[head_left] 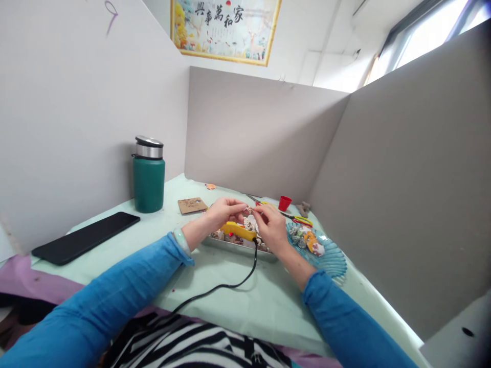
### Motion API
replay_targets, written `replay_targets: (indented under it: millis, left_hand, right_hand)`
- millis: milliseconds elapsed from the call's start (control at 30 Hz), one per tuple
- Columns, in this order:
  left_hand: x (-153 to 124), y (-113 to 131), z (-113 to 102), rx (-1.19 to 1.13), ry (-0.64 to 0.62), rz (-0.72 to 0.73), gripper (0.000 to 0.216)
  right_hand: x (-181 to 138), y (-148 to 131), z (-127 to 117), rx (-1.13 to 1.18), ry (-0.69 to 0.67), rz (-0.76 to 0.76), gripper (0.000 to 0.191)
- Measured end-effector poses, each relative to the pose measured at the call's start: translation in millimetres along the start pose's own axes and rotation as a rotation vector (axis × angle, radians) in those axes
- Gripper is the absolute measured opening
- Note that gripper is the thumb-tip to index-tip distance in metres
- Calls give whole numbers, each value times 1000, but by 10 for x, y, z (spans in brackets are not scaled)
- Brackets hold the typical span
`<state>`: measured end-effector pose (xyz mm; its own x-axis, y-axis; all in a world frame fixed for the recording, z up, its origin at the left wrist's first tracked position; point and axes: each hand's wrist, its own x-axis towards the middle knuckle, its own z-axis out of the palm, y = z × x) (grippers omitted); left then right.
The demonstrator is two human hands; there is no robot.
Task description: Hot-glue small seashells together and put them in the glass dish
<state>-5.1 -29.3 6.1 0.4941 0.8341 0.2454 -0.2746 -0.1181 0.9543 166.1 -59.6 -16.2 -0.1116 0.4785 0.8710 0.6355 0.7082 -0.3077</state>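
My left hand and my right hand meet above a metal tray, fingertips pinched together on a small pale piece that I cannot make out clearly. Both arms wear blue sleeves. In the tray lie several small shells or stones and a yellow corded tool, whose black cable runs toward me. Right of the tray, a blue shell-shaped glass dish holds several small decorated pieces.
A green flask with a steel lid stands at the left. A black phone lies near the left edge. A brown card, a red cup and yellow-handled tools sit behind the tray. Grey partitions enclose the table.
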Motion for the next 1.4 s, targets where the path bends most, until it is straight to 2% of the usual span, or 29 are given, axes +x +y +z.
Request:
replay_targets:
  millis: [467,933,1100,1400]
  left_hand:
    - [-14,-15,28,-14,27,16,26]
    - [-9,-31,27,-9,12,54,28]
    - [-9,3,43,-47,25,6,33]
    - [-12,-1,9,-16,9,-10,27]
  right_hand:
    - [7,-5,-6,28,-5,4,14]
    - [-8,2,6,-45,2,-21,16]
    - [-13,27,13,-77,17,-8,17]
    - [-30,15,-3,-137,-15,-74,20]
